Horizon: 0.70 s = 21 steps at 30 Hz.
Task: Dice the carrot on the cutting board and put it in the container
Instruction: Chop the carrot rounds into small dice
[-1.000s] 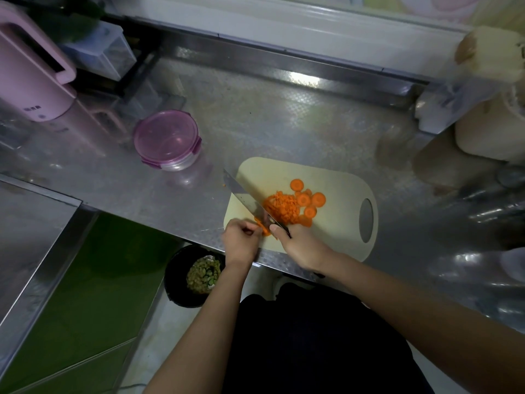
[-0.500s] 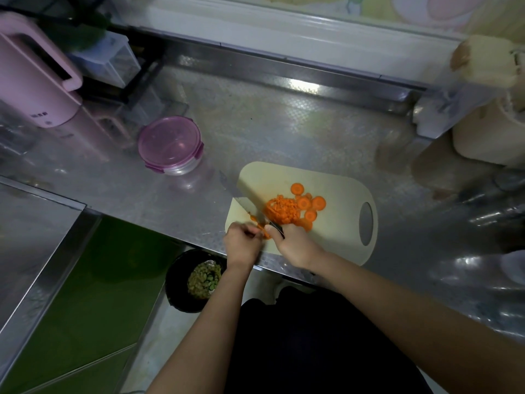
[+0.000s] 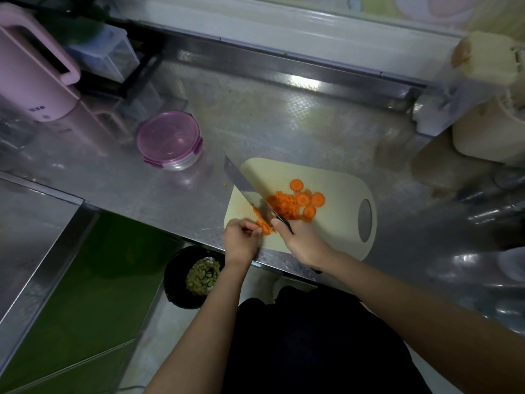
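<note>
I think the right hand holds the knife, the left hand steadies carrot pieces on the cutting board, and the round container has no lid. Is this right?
One part is wrong: the head view shows the container closed by its pink lid. The right hand holds the knife, the left hand holds carrot pieces.

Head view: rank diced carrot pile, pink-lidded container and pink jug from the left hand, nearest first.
1. Diced carrot pile, just right of the left hand, on the board.
2. Pink-lidded container, back-left on the counter.
3. Pink jug, far back-left.
</note>
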Available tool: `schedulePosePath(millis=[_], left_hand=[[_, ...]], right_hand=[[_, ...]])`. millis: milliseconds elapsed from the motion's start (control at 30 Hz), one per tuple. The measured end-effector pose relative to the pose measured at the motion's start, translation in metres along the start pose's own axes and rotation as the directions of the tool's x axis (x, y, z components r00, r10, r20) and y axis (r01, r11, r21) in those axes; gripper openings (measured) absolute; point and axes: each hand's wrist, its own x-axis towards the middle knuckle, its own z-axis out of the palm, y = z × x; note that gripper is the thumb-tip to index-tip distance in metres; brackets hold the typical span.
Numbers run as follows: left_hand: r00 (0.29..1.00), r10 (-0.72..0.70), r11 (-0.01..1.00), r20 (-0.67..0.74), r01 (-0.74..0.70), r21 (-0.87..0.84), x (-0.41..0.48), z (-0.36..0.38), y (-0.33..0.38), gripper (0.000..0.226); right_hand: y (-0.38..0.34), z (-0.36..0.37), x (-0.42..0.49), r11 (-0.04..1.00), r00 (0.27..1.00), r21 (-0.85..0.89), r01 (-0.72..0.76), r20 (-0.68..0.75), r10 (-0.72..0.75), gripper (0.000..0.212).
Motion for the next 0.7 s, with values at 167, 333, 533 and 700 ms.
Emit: schedulePosePath(millis=[167, 333, 533, 700], left_hand=[[0.999, -0.013, 0.999, -0.041, 0.015, 0.048, -0.001, 0.001, 0.003, 0.005], [0.999, -0.034, 0.997, -0.037, 0.036, 0.066, -0.001, 0.001, 0.004, 0.004], [0.998, -0.044, 0.997, -0.038, 0.046, 0.064, -0.002, 0.002, 0.007, 0.006], [0.998, -0.056, 0.998, -0.039, 0.057, 0.035, -0.003, 0.001, 0.012, 0.007]], right_hand=[[0.006, 0.005, -0.005, 0.999, 0.999, 0.045, -0.002, 0.034, 0.0, 0.038], [0.008, 0.008, -0.004, 1.0, 0.999, 0.026, 0.013, 0.038, -0.014, 0.037], [0.004, 0.008, -0.006, 0.997, 0.997, -0.01, 0.077, 0.012, -0.077, 0.039], [0.001, 0.009, -0.004, 0.998, 0.999, -0.043, 0.041, 0.017, -0.04, 0.032]])
